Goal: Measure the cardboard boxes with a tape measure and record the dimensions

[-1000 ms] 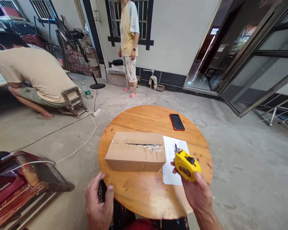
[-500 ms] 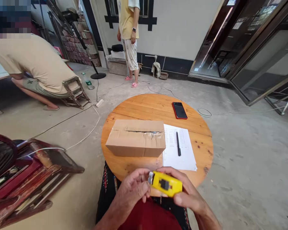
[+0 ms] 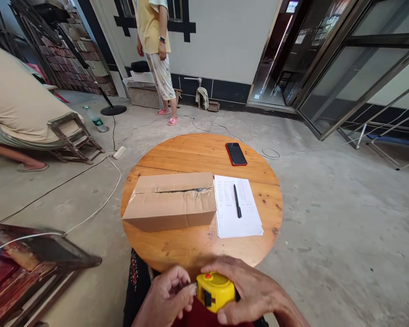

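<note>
Closest to me, in line with the near rim, is the yellow tape measure (image 3: pixel 216 290), held between my hands. My right hand (image 3: pixel 250 288) wraps its 3 o'clock side, thumb below and fingers over the top; my left hand (image 3: pixel 172 290) pinches at its 9 o'clock end with thumb and fingertips. The line through both hands runs 9 to 3. Beyond, at 11 o'clock, the cardboard box (image 3: pixel 170 200) sits apart from them, its long axis also roughly 9 to 3; my left hand is the nearer to it. Between 12 and 1 lie the paper sheets (image 3: pixel 240 227), beside the box's right end, with a pen (image 3: pixel 237 200) on top. Just past 12 is the phone (image 3: pixel 236 154). All these rest on the round wooden table (image 3: pixel 184 152). Across the concrete floor (image 3: pixel 334 218), someone sits on a low stool (image 3: pixel 71 136) toward 10, another person (image 3: pixel 155 27) stands past 11, and a doorway (image 3: pixel 271 88) opens toward 1.
</note>
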`<act>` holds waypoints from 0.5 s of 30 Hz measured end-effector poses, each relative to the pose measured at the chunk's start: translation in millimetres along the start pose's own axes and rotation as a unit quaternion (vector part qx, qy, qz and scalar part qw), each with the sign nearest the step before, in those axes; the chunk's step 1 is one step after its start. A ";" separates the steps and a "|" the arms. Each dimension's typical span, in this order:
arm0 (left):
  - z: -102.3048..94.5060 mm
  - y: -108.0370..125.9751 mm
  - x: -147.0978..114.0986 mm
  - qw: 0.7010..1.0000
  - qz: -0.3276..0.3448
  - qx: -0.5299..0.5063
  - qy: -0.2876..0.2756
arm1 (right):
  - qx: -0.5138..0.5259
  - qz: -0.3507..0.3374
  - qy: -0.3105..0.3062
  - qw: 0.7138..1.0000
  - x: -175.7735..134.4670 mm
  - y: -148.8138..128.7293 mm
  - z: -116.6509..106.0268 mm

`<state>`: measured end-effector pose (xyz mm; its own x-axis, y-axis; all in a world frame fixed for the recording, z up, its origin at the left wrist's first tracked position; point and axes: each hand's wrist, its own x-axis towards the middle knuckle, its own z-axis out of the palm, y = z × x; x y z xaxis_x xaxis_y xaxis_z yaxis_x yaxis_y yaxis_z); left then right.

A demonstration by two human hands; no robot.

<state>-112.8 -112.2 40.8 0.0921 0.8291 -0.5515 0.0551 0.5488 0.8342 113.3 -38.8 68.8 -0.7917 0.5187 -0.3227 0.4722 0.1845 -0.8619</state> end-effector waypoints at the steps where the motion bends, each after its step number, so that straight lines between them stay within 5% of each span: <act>1: -2.7 0.1 -0.6 1.000 -0.009 -0.002 -0.004 | -0.004 0.005 -0.019 1.000 -2.2 0.0 -2.2; 8: -44.0 7.6 -10.2 0.994 0.040 -0.083 0.060 | 0.005 0.047 -0.088 0.995 -16.5 9.0 -13.1; 15: -59.7 50.1 -32.6 0.976 0.071 -0.123 0.165 | 0.045 0.019 -0.144 0.988 -17.5 7.8 -16.9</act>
<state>-172.4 -105.3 100.4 -0.2466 0.8654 -0.4363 -0.1799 0.4015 0.8980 137.4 -32.3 74.3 -0.8580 0.2613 -0.4421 0.4774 0.0884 -0.8742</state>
